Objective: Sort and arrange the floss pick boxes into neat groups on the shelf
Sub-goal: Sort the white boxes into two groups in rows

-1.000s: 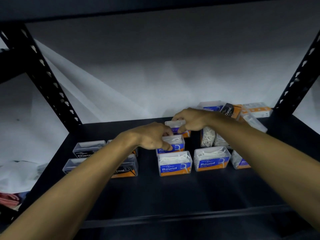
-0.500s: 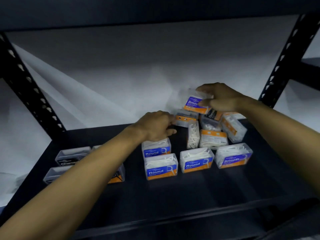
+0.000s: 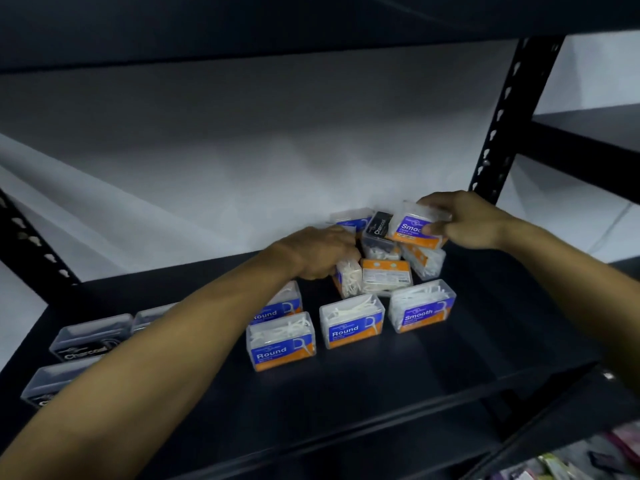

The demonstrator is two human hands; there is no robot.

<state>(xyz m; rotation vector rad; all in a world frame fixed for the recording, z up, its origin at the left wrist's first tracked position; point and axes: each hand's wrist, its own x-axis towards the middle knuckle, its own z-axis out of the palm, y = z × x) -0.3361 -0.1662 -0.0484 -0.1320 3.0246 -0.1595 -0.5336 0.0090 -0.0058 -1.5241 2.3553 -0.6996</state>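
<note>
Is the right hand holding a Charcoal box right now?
No, the right hand grips a blue-and-orange Smooth box lifted above the pile.

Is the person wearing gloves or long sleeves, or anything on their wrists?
No gloves and no long sleeves. Both forearms are bare all the way to the edge of the picture, so any sleeves end higher up, out of view. The left hand and the right hand are bare too. No watch, bracelet or ring shows on either, though the picture is dim and a little blurry.

Clear floss pick boxes (image 3: pixel 352 325) on shelf (image 3: pixel 381 393), one "Smooth" box (image 3: pixel 417 226) lifted
</note>
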